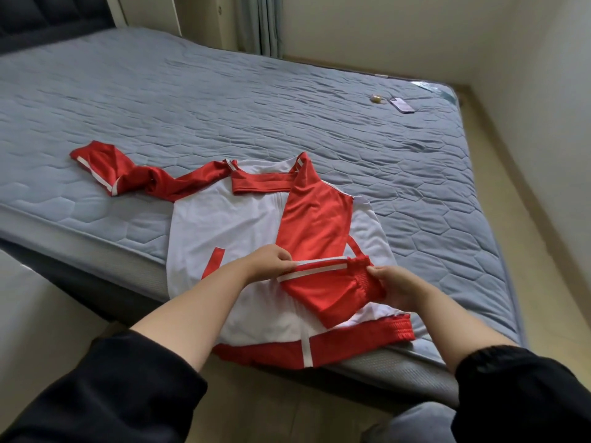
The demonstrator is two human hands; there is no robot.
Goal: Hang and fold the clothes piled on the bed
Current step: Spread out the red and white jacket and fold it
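Note:
A red and white track jacket (224,231) lies flat at the near corner of the bed (224,107), its red hem hanging over the edge. One red sleeve (316,219) is folded down across the white body, and its lower part is doubled sideways. My left hand (271,262) pinches the white-striped fold of that sleeve. My right hand (395,287) grips the gathered red cuff (367,276). The other red sleeve (128,174) trails out to the left on the mattress.
The bed has a grey-blue quilted cover. A phone (401,105) and a small round object (376,98) lie near its far right edge. A dark headboard (48,17) is at the upper left, a curtain (260,24) behind, and beige floor (524,219) on the right.

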